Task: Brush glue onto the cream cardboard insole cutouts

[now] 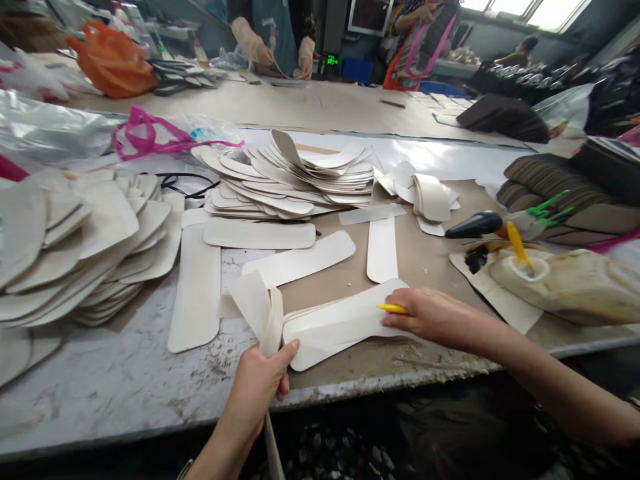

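The left hand point(263, 381) has its fingers clamped on the curled end of a stack of cut-outs point(340, 323). The stack lies flat on brown card point(440, 260) near the front edge of the worktop point(125, 380). A strip point(273, 453) hangs below that hand and is cut off by the bottom of the frame.

The right hand point(435, 317) presses the stack's other end, fingers together around a yellow tool point(393, 308). Only its tip shows and the rest is hidden in the palm, so its kind is hard to make out.

At right a yellow handle point(517, 245) stands in a crusted pot point(575, 287). A person at the far end is cut off above the gloved hands point(255, 43). The digits on the green display point(332, 61) nearby are too small to read.
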Action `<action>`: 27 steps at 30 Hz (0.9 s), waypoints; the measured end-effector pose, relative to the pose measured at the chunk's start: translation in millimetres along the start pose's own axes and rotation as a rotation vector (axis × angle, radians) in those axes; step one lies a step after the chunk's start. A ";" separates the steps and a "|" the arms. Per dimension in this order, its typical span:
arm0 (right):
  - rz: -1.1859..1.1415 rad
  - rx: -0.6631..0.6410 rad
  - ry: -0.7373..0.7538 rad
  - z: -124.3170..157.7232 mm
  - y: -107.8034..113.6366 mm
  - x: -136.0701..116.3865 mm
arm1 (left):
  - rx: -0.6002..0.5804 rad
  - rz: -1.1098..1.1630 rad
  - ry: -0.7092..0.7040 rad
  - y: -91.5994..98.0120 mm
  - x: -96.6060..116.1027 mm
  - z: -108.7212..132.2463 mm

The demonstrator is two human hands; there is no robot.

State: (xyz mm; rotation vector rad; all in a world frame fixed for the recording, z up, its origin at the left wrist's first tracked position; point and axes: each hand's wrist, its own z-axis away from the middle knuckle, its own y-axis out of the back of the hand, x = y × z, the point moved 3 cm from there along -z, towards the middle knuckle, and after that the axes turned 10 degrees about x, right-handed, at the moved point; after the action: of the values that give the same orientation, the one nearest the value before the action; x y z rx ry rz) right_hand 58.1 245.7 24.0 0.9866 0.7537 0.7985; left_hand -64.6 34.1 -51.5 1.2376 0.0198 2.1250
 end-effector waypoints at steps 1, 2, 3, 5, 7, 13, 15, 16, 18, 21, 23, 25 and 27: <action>-0.030 0.038 -0.041 6.4 2.9 16.1 | 0.006 -0.003 -0.001 0.5 0.0 0.4; -0.057 0.076 -0.078 11.2 4.4 29.7 | 0.011 -0.007 -0.002 0.9 0.1 1.0; -0.081 0.110 -0.105 14.4 4.5 39.9 | 0.011 -0.013 -0.002 1.3 0.3 1.7; -0.101 0.172 -0.148 16.1 1.4 50.5 | 0.008 -0.035 -0.010 1.9 1.0 3.0; -0.067 0.228 -0.171 13.1 -3.3 50.5 | 0.011 -0.071 -0.025 2.3 1.7 3.9; 0.143 0.305 -0.203 3.3 -9.3 40.5 | 0.012 -0.111 -0.006 1.1 -0.6 4.2; 0.152 0.293 -0.208 1.7 -10.4 41.0 | 0.005 -0.128 -0.020 0.5 -1.0 3.9; 0.148 0.287 -0.209 0.9 -10.8 41.5 | 0.000 -0.133 -0.030 0.2 -1.0 3.7; 0.138 0.270 -0.206 -0.9 -11.1 42.1 | -0.003 -0.137 -0.038 0.1 -1.4 2.8; 0.127 0.237 -0.209 -4.0 -10.1 41.7 | 0.005 -0.139 -0.013 0.8 -3.9 0.3; 0.121 0.218 -0.218 -5.9 -9.2 41.6 | -0.001 -0.154 -0.011 1.1 -5.2 -1.3; 0.115 0.204 -0.224 -7.6 -9.0 42.1 | -0.010 -0.171 -0.006 1.2 -5.6 -1.9; 0.108 0.194 -0.222 -8.9 -9.4 43.2 | -0.009 -0.180 0.018 1.4 -5.1 -1.3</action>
State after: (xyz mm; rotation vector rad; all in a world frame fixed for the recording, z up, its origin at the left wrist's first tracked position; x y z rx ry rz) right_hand 74.4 282.9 4.4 1.2765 0.5970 0.7028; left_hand -64.7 30.6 -55.7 1.1658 0.1248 1.9783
